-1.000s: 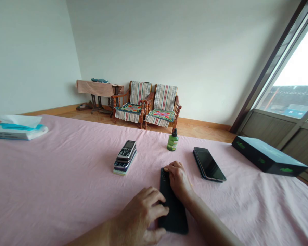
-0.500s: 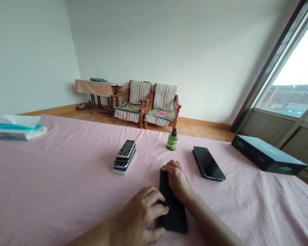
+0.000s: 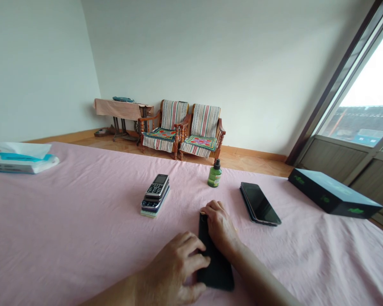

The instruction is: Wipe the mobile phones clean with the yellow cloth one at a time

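A black phone point(image 3: 217, 270) lies on the pink cloth point(image 3: 92, 221) near the front edge of the view. My left hand point(image 3: 175, 265) is beside it with fingers apart, their tips resting on its left edge and surface. At the phone's far end is my right hand point(image 3: 221, 225), its fingers curled together around the top corner and a small pale-brown thing there, too small to name. The right hand covers part of the phone's upper right side.
Small phones point(image 3: 157, 189) are stacked left of centre. A green bottle point(image 3: 214, 175) stands beyond my hands. To the right lie large stacked phones point(image 3: 261, 204) and a black box point(image 3: 333, 193). A tissue pack point(image 3: 22, 163) is at far left; two chairs point(image 3: 199, 127) stand behind.
My right hand has shifted very slightly toward me and to the left at the phone's top. The left hand and the other objects look nearly the same.
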Demonstrator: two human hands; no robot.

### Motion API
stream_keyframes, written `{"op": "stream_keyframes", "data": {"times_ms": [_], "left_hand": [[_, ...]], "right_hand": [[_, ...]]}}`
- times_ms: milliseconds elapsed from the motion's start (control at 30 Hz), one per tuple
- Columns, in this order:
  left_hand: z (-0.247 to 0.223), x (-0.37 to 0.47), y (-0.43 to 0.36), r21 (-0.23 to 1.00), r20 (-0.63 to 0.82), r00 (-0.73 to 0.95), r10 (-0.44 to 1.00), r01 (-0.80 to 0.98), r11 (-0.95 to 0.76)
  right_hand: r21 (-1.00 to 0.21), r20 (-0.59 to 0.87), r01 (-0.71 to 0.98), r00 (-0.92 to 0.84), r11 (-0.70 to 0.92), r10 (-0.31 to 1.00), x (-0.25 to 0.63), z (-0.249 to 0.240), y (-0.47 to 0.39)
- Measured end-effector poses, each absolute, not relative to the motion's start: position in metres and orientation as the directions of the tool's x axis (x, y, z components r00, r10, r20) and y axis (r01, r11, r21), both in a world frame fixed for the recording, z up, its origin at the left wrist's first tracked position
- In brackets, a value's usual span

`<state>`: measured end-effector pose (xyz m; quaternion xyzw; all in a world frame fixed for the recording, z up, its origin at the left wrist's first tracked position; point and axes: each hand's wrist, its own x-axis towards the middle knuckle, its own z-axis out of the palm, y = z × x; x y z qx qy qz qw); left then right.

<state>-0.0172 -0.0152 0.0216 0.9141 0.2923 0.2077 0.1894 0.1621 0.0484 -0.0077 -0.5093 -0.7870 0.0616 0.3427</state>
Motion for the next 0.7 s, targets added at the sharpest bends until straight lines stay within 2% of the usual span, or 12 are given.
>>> {"op": "stream_keyframes", "data": {"times_ms": [167,333,533,700], "left_hand": [[0.022,-0.017,-0.016,0.474,0.270,0.742,0.613,0.452,-0.756],[0.022,-0.018,-0.016,0.475,0.279,0.743,0.608,0.444,-0.760],[0.023,-0.017,-0.015,0.469,0.253,0.748,0.613,0.460,-0.754],[0.022,-0.017,-0.015,0.475,0.275,0.741,0.613,0.450,-0.757]], "right_hand": [[-0.428,0.468,0.753,-0.287,0.499,0.835,0.167,-0.005,0.045],[-0.480,0.489,0.758,-0.187,0.442,0.852,0.173,-0.008,0.047],[-0.479,0.486,0.748,-0.211,0.460,0.848,0.167,-0.010,0.047],[-0.496,0.484,0.763,-0.154,0.415,0.862,0.168,-0.010,0.050]]}}
